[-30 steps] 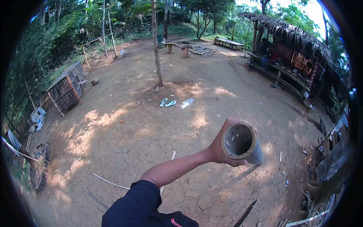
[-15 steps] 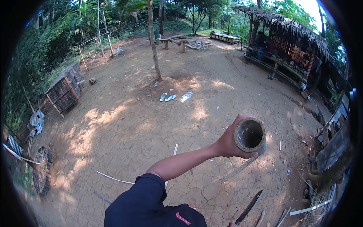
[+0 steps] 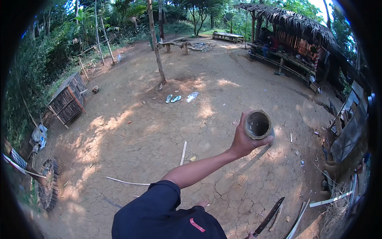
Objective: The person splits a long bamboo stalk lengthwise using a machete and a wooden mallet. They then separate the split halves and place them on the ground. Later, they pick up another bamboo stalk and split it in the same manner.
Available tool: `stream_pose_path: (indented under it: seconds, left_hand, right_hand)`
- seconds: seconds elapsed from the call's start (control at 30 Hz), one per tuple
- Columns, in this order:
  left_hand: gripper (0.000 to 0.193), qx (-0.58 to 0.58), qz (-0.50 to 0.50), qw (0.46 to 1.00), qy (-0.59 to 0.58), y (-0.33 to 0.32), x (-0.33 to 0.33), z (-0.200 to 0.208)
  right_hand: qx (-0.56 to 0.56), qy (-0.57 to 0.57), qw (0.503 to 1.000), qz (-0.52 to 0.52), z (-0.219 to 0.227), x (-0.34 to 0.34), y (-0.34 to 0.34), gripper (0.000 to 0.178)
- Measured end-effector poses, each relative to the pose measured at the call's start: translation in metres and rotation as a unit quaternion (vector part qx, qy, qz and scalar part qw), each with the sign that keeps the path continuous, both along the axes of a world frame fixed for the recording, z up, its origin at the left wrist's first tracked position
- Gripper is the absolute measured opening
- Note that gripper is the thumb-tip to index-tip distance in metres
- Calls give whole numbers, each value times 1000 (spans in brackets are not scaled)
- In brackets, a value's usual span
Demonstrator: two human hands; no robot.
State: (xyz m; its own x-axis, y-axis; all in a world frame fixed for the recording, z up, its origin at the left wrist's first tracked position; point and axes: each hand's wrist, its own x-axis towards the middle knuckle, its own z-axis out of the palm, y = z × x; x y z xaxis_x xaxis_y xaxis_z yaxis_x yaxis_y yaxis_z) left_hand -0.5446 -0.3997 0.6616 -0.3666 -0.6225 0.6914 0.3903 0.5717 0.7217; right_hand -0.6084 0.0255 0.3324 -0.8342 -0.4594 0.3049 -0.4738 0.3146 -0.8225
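My left hand [image 3: 243, 140] is stretched out across to the right, its fingers wrapped round a thick bamboo tube [image 3: 258, 124]. The tube's open end faces me, showing a rough cut rim and a dark hollow inside. At the lower edge only a small part of my right hand [image 3: 250, 236] shows, closed on the handle of a machete [image 3: 271, 215]. The long dark blade points up and to the right, away from the tube. Part of my bare foot [image 3: 203, 204] shows beyond my dark shirt.
Pale bamboo strips [image 3: 183, 153] lie on the cracked earth. Sandals [image 3: 173, 98] lie near a thin tree trunk [image 3: 157, 51]. A wooden crate [image 3: 67, 99] stands at left. Under a thatched shelter [image 3: 294, 40] at far right sits a person [image 3: 270, 44]. Boards [image 3: 350, 123] lean at right.
The view has shifted slightly. My left hand has moved a little up and left in the picture with the tube. More of the machete's handle shows at the lower edge.
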Motion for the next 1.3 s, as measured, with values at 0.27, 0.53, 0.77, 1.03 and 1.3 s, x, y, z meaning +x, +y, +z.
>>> stream_pose_path:
  seconds: [0.27, 0.53, 0.77, 1.03, 1.3]
  left_hand:
    - [74, -19, -6, 997, -74, 39, -10, 8]
    - [73, -83, -84, 990, -80, 59, -6, 58]
    - [54, -163, -76, 983, 33, 67, -23, 87]
    - [89, -101, -281, 954, 11, -5, -29, 103]
    - [75, -167, -101, 976, 99, 60, -56, 52]
  right_hand:
    - [-97, -357, 919, -139, 24, 25, 74, 31]
    - [-100, -339, 917, -186, 60, 43, 103, 29]
    - [-135, -329, 911, -209, 85, 49, 80, 31]
    - [-156, -326, 917, -168, 106, 49, 30, 29]
    - [-141, -325, 925, -141, 124, 61, -7, 30]
